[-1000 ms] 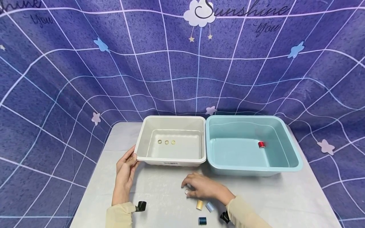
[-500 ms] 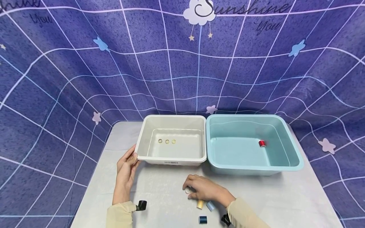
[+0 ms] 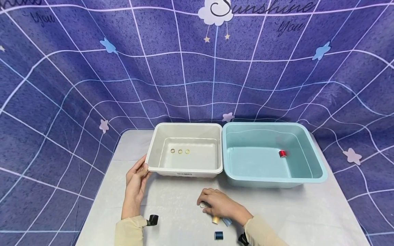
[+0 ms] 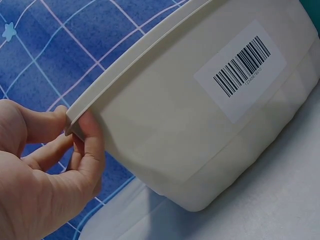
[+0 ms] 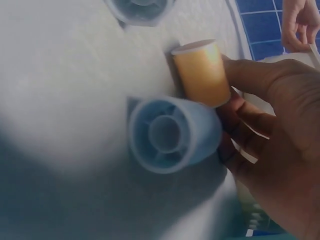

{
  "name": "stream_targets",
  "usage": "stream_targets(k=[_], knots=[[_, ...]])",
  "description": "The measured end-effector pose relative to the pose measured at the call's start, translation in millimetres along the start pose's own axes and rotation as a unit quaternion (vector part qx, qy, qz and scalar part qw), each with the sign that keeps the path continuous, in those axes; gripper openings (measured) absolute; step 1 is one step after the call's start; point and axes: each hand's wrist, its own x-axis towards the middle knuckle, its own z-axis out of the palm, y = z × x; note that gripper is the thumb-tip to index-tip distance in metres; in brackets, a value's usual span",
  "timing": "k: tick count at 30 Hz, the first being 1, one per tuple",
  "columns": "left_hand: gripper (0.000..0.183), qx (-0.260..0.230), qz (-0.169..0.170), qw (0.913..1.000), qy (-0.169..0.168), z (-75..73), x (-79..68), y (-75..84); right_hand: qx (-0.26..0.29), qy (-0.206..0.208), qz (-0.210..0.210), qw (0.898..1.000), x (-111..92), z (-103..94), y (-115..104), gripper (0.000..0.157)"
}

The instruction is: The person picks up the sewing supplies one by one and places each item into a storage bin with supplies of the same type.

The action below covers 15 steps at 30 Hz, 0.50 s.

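Note:
My left hand [image 3: 135,184] grips the front left corner of the white bin [image 3: 184,171], thumb and fingers on its rim, as the left wrist view shows too. Three small rings [image 3: 180,151] lie in a row inside that bin. On the table in front of the bins, my right hand [image 3: 220,204] has its fingers curled around a small pale ring [image 3: 202,204], which appears pinched by the fingertips. Beside that hand lie a yellow thread spool [image 5: 202,74] and a light blue spool [image 5: 172,132]. The right wrist view hides the ring and the fingertips.
A light blue bin [image 3: 274,180] stands against the white one, with a red thread spool [image 3: 282,154] in it. Nearer the front lies a dark blue spool [image 3: 218,235]. A purple patterned curtain [image 3: 197,75] hangs behind the table [image 3: 172,205].
My right hand has drawn slightly right, with its fingers closer around the ring, and now covers more of the yellow spool. My left hand stays on the white bin's rim.

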Motion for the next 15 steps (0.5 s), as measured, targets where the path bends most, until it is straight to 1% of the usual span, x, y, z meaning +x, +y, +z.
stream_targets(k=[4,8,15], knots=[[0.052,-0.005,0.003,1.0,-0.002,-0.3,0.1,-0.8,0.012,0.007,0.008,1.0,-0.5,1.8,0.8,0.021],[0.052,-0.007,0.005,1.0,-0.002,-0.2,0.4,-1.1,0.028,0.005,0.021,0.999,-0.3,2.6,0.9,0.019],[0.052,-0.01,0.008,0.9999,-0.005,-0.7,0.1,-1.9,0.044,0.013,0.022,0.999,0.7,4.3,1.3,0.018]])
